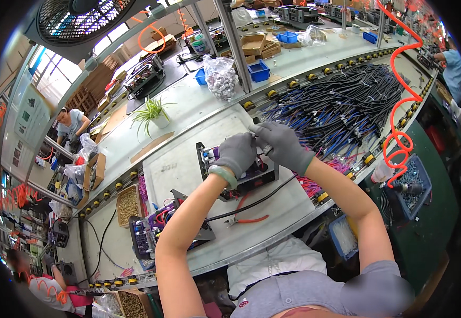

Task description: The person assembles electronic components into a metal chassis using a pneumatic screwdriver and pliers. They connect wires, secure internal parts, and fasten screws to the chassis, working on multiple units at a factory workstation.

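Note:
Both of my hands wear grey gloves and meet above a black metal chassis (249, 183) with purple parts inside, lying on a pale work board (174, 140). The fingers of my left hand (236, 152) are bent and pressed together near its upper edge. Against them, my right hand (283, 144) pinches at the same spot; whatever small piece lies between the fingertips is hidden. A black cable (251, 204) runs beside the chassis. Pliers with red handles (251, 219) lie close to my left forearm. Another open chassis (148, 233) with purple parts and wires sits to the left.
A big heap of black cables with blue ends (341, 100) lies to the right on the roller line. A coiled orange air hose (400, 140) hangs there. At left stands a tray of small brass-coloured parts (128, 205). A potted plant (159, 117) stands behind. Other people work farther off.

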`<control>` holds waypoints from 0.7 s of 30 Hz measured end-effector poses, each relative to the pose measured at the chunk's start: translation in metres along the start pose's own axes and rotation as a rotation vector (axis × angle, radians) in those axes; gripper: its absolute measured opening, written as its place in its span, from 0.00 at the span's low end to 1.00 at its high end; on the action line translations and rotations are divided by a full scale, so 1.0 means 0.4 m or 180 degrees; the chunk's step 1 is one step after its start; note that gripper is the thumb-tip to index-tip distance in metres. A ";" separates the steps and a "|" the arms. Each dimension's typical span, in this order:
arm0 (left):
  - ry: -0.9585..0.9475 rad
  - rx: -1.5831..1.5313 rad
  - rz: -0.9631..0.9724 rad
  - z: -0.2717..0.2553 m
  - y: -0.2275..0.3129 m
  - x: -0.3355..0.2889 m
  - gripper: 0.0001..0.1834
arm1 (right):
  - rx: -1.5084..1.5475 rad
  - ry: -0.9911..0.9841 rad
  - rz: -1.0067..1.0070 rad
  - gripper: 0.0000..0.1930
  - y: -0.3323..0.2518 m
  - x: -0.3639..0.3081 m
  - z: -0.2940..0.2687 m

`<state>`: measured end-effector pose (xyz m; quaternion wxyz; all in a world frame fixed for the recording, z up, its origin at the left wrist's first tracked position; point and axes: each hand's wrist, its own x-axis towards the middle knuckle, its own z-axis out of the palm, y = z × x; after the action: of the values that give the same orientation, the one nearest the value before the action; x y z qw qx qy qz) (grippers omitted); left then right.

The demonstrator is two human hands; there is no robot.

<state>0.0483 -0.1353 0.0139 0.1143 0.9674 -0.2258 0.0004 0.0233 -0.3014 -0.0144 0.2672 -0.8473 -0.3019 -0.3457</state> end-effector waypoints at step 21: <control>0.0410 0.0646 0.0100 0.029 0.006 0.040 0.11 | 0.0408 -0.1180 0.2224 0.12 0.079 0.016 0.042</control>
<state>0.0609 -0.1470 0.0040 0.0301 0.9683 -0.2319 0.0873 0.0562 -0.3095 -0.0278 0.3620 -0.9286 -0.0597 -0.0557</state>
